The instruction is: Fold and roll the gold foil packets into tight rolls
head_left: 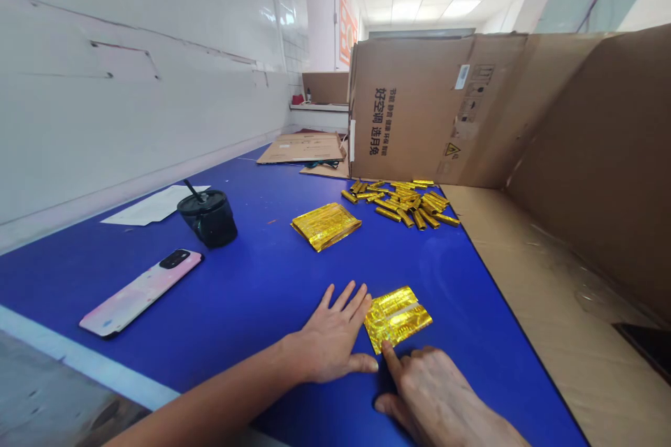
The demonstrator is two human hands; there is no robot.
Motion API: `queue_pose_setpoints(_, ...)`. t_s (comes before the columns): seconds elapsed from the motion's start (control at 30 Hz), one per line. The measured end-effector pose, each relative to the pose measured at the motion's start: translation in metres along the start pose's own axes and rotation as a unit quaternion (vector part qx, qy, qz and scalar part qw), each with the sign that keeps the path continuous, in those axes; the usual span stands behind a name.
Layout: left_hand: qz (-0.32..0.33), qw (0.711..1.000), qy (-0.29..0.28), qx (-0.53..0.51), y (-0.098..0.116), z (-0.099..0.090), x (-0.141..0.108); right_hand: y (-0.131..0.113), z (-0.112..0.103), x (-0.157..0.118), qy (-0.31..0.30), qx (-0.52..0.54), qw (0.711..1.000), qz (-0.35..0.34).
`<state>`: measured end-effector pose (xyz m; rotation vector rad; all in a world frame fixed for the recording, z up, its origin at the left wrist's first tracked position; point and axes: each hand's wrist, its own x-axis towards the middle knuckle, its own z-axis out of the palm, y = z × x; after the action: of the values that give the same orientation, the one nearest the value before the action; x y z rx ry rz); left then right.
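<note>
Left hand (333,339) open, right hand (437,387) part-open, index apparently pressing gold foil (402,321) near tabletop (472,328)'s right edge; next move calls for steady foil.

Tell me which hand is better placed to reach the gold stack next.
Probably the left hand: its spread fingers lie nearer the stack and point roughly toward it. The right hand is farther off, its index fingertip on the gold sheet.

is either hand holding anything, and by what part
Nothing looks gripped: the left hand lies flat at the left edge of the gold foil sheet; the right hand touches its near edge.
</note>
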<state>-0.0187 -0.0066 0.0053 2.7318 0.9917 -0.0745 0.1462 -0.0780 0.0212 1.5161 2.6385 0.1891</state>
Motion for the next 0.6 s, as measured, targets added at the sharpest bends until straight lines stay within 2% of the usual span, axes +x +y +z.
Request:
queue_pose_setpoints(0.2, -0.052, 0.999, 0.011, 0.004, 0.000, 0.004, 0.002, 0.000, -0.001, 0.000, 0.015, -0.002, 1.000, 0.006)
queue_pose_setpoints(0.37, -0.074, 0.997, 0.000, -0.009, -0.013, -0.009, 0.004, -0.001, -0.005, 0.000, -0.002, 0.011, 1.000, 0.008)
queue_pose_setpoints(0.47, -0.092, 0.995, 0.034, -0.014, -0.007, -0.016, -0.001, 0.000, -0.005, 0.001, -0.016, 0.022, 1.000, 0.012)
queue_pose_setpoints(0.53, -0.053, 0.996, 0.066, -0.007, 0.003, -0.016, -0.008, 0.000, -0.001, 0.001, -0.013, 0.024, 1.000, 0.010)
queue_pose_setpoints(0.6, 0.011, 0.999, 0.047, 0.000, 0.014, -0.011, -0.014, 0.000, 0.005, 0.000, 0.002, 0.019, 1.000, 0.012)
